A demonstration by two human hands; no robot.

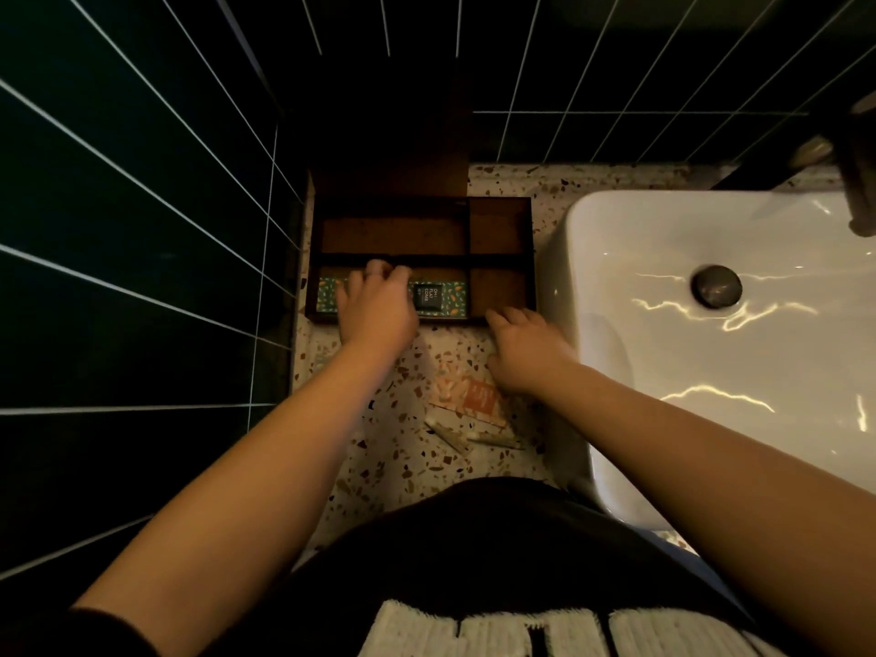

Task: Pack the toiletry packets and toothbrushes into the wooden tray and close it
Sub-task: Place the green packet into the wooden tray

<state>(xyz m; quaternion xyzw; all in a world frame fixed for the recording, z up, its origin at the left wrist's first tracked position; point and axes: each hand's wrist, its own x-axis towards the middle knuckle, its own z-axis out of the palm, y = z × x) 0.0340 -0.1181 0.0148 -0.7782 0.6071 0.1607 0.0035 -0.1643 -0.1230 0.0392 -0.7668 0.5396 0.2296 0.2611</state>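
A dark wooden tray (502,230) with several compartments stands on the speckled counter against the tiled wall, its lid (403,149) raised behind it. A green patterned comb packet (441,298) lies in the front left compartment. My left hand (377,305) rests on that packet, fingers curled over its left part. My right hand (521,348) hovers palm down at the tray's front right corner, fingers apart, holding nothing. An orange-and-white packet (474,395) lies on the counter just below my right hand. Two slim wrapped toothbrushes (455,436) lie nearer to me.
A white basin (711,348) with a dark drain plug (716,285) fills the right side, close to the tray. Dark tiled walls (142,230) close in the left and back. The terrazzo counter (379,443) is a narrow strip between wall and basin.
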